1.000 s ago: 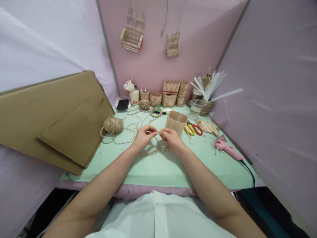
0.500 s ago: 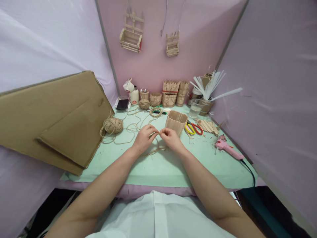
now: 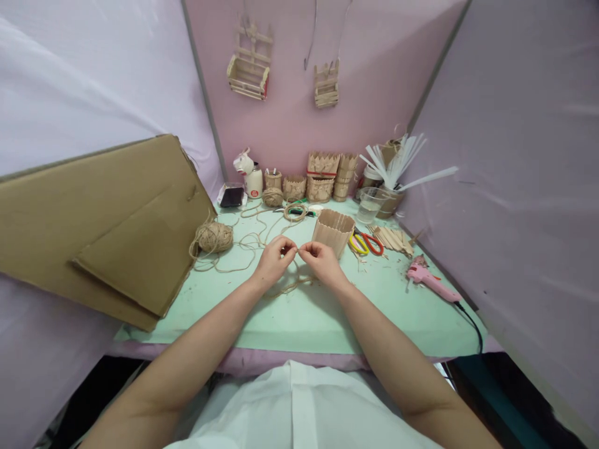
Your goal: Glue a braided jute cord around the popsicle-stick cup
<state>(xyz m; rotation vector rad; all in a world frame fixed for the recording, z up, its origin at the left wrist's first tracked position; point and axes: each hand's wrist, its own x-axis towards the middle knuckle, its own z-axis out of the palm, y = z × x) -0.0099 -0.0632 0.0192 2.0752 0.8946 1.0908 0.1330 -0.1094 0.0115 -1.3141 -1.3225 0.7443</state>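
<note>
Above the middle of the green table (image 3: 262,321), my left hand (image 3: 275,259) and my right hand (image 3: 322,259) meet fingertip to fingertip, both closed in a pinch. Between them they grip a piece of twine (image 3: 296,285), whose loose strands hang down and lie on the table below. The pinched bit itself is mostly hidden by the fingers. Just behind my right hand stands a holder made of wooden sticks (image 3: 333,226), open at the top. A ball of twine (image 3: 214,237) lies to the left, with loose strands trailing towards the middle.
Scissors (image 3: 367,242) with yellow and red handles lie right of the holder, beside wooden sticks (image 3: 392,239). A pink glue gun (image 3: 433,282) with a cord rests at the right. Cardboard (image 3: 107,224) leans at the left. Small stick baskets (image 3: 321,188) and a plastic cup (image 3: 369,206) stand behind.
Both hands have shifted very slightly to the left, still pinching the twine together. The objects on the table stay where they were.
</note>
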